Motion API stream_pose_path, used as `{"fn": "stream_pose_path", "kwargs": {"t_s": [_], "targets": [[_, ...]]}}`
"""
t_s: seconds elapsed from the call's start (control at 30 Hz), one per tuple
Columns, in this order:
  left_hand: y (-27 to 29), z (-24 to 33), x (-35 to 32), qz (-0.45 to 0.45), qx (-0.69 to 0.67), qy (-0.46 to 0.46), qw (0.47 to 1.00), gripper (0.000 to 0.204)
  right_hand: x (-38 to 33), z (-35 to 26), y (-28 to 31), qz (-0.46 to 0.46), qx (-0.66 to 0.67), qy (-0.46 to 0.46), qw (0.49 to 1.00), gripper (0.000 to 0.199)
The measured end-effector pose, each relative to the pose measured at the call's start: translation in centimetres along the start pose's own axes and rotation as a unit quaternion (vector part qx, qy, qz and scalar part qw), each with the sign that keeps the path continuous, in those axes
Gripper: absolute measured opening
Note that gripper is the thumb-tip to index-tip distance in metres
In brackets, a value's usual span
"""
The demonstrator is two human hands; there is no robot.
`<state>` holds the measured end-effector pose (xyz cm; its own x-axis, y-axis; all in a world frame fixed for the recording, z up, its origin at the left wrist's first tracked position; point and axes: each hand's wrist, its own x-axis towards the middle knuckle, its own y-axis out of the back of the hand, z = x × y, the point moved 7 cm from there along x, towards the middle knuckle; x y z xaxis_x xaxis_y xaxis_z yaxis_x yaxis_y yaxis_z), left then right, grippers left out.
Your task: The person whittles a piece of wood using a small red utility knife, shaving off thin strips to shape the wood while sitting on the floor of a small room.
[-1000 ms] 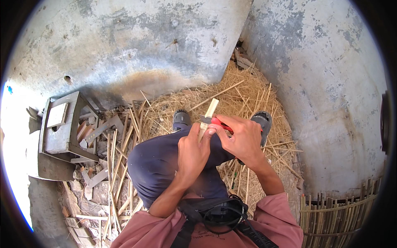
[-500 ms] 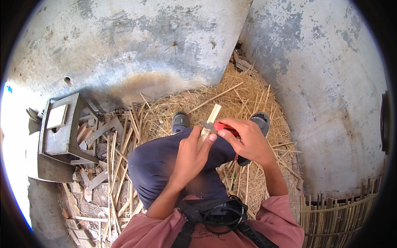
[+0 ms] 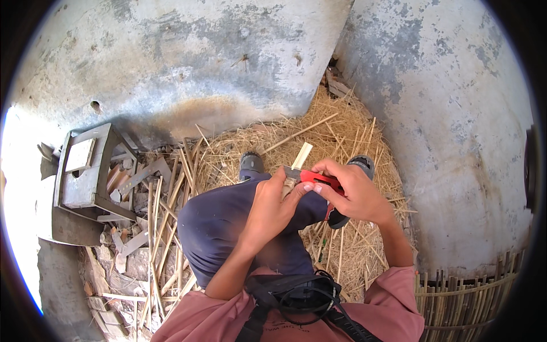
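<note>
strip (image 3: 303, 154) in left hand (image 3: 265, 208): thumb and fingers pinched shut on its lower part, pale upper end sticking out past the grip, away from the body. knife (image 3: 320, 179) in right hand (image 3: 359, 194), grip closed on it, fingers over the far side, thumb on the near side. blade (image 3: 292, 172) lies across the strip just beyond the left thumb, right beside the left fingertips. left thumb tip meets the knife's near side, next to the right thumb. depth of cut: cannot tell, fingers hide it.

step, by my reading: cutting or paring the strip at the blade. next move seems to call for steady, controlled pressure, strip braced, left fingertips out of the blade's path; a slip could nick them.

beyond the grip, straw (image 3: 273, 135); well to its left, loose sticks (image 3: 152, 239).
</note>
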<state>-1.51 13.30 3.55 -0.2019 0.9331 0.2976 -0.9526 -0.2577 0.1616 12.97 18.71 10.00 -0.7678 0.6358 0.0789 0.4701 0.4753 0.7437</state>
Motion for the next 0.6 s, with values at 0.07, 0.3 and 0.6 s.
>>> {"fn": "stream_pose_path", "kwargs": {"t_s": [0.07, 0.3, 0.6], "targets": [[-0.1, 0.1, -0.1, -0.012, 0.013, 0.034, 0.999, 0.028, 0.0, 0.9, 0.2, -0.042, 0.004, -0.015, 0.999, 0.025], [-0.4, -0.6, -0.2, 0.024, 0.013, 0.014, 1.0, 0.033, 0.5, 2.8, -0.5, -0.083, 0.061, -0.047, 0.994, 0.03], [-0.4, -1.4, -0.3, 0.036, 0.04, 0.062, 0.997, 0.035, 0.1, 0.7, -0.4, -0.017, 0.01, -0.069, 0.997, 0.029]]}}
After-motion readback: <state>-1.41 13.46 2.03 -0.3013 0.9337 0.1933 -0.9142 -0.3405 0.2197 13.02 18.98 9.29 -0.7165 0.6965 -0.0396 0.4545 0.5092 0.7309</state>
